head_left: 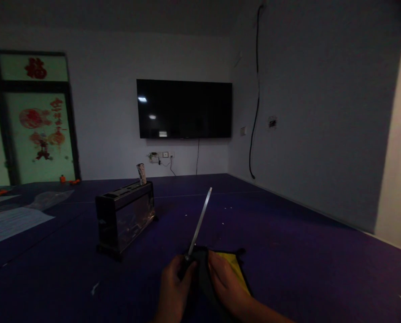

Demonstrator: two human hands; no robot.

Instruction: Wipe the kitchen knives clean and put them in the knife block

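Note:
My left hand is closed around the dark handle of a knife, whose long thin blade points up and away over the table. My right hand presses a dark and yellow cloth against the knife near the handle, fingers curled on the fabric. A black knife block with a clear front panel stands to the left of the blade, and one pale handle sticks out of its top.
The dark purple table surface stretches to the white walls. White papers and a plastic bag lie at the far left. A black television hangs on the back wall, with a cable and sockets beneath.

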